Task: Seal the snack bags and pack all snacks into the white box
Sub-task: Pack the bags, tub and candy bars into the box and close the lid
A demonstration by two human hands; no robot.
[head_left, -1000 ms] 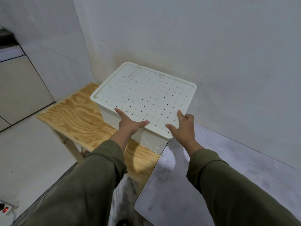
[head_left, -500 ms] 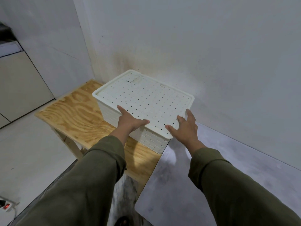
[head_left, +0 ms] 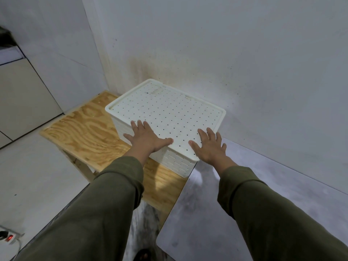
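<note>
— Any writing to read? Where's the box?

— None legible. At nine o'clock your plywood table (head_left: 81,132) carries the white box (head_left: 167,162), lid (head_left: 169,113) on, against the wall.

— Your hands?

— Your left hand (head_left: 145,140) lies flat, fingers spread, on the lid's near edge; your right hand (head_left: 210,147), spread wide, covers its three o'clock corner.

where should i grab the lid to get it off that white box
Probably by its raised rim, at the two short ends, one hand per side. The lid is flat, wide and perforated, with no handle showing, so only the overhanging edge offers purchase. The left hand and right hand lie flat and open near the front edge of the box; slide them outward and hook the fingers under the lip.
</note>
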